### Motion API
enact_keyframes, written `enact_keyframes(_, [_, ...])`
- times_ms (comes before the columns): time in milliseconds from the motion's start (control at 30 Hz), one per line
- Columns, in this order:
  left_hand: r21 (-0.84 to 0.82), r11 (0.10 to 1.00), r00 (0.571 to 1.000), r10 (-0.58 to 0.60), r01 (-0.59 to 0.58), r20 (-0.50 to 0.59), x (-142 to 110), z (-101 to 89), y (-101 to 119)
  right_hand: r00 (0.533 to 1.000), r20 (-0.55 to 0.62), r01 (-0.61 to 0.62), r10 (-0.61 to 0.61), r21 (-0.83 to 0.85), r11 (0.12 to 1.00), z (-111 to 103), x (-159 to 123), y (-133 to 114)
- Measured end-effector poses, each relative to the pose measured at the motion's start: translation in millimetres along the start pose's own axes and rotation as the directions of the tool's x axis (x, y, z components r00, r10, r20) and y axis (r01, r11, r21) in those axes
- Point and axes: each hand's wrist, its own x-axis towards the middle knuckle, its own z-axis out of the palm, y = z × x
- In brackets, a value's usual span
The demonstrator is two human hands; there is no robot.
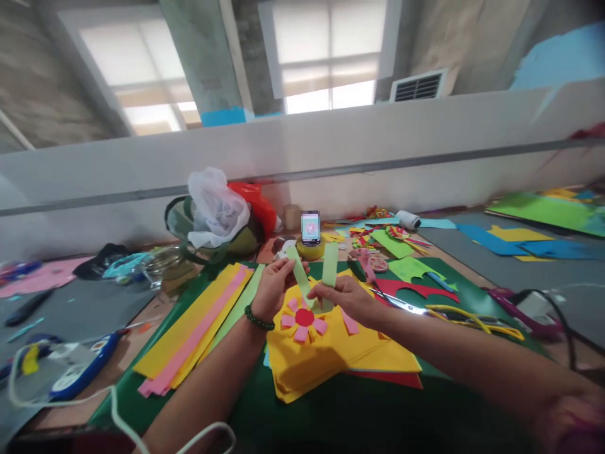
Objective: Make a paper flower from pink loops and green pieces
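Note:
My left hand (275, 282) pinches one arm of a light green strip (299, 275); the strip looks like felt or paper. Between thumb and fingers of my right hand (348, 296) is another light green length (329, 263), standing upright. Whether the two lengths are one bent strip or two pieces, I cannot tell. Just below the hands, a flower with pink petals and a red round centre (304, 317) lies on a stack of yellow sheets (312, 366). A pink petal piece (350, 323) lies right of it, under my right hand.
Yellow and pink strips (193, 321) lie at left on a green mat (392, 410). Scissors with yellow handles (477, 321) and pink scissors (366, 261) lie at right. A phone (311, 227) stands behind, beside a bag (217, 214). A white cable (116, 410) crosses the front left.

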Motion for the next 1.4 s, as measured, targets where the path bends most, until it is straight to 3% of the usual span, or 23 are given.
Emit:
enact_keyframes(133, [0.02,0.999,0.999,-0.03,0.029,0.044,14.2,20.6,-7.0,0.988,-0.134,-0.068,0.074,0.047,0.997,-16.7,-3.2,3.9])
enact_keyframes(333, [0.039,0.999,0.994,-0.017,0.013,0.104,17.0,34.9,-19.3,0.995,-0.042,-0.095,0.093,-0.057,0.994,-22.9,0.5,6.2])
enact_keyframes(567, [0.05,0.995,0.982,-0.097,0.089,0.164,7.3,32.7,-26.9,0.982,0.017,-0.187,0.188,-0.034,0.982,-29.3,11.8,24.1])
enact_keyframes(733, [0.093,0.993,0.969,-0.087,0.067,0.233,6.2,34.5,-32.2,0.972,0.023,-0.234,0.235,-0.047,0.971,-30.2,13.6,35.8])
enact_keyframes(833, [0.122,0.991,0.959,-0.085,0.053,0.271,5.0,36.0,-34.1,0.974,0.071,-0.207,0.214,-0.088,0.974,-29.7,12.0,36.7])
enact_keyframes(933, [0.133,0.99,0.974,-0.067,0.039,0.216,4.5,35.7,-33.4,0.98,0.058,-0.17,0.188,-0.237,0.956,-32.0,8.2,32.8])
enact_keyframes(1067, [0.159,0.987,0.985,-0.056,0.029,0.164,3.7,35.5,-29.7,0.982,-0.188,-0.102,0.005,-0.513,0.852,-42.2,5.7,22.7])
enact_keyframes(1167, [0.232,0.972,0.962,-0.108,0.048,0.251,0.2,38.0,-28.2,0.956,-0.276,-0.036,-0.098,-0.443,0.896,-48.2,7.8,17.7])
enact_keyframes(1267, [0.297,0.954,0.93,-0.134,0.027,0.344,-5.0,41.4,-28.7,0.964,-0.247,0.017,-0.096,-0.302,0.953,-48.4,9.9,17.9])
enact_keyframes(1400, [0.278,0.959,0.916,-0.152,0.047,0.372,-11.0,44.5,-30.7,0.95,-0.286,0.058,-0.122,-0.223,0.973,-45.4,9.4,20.5])
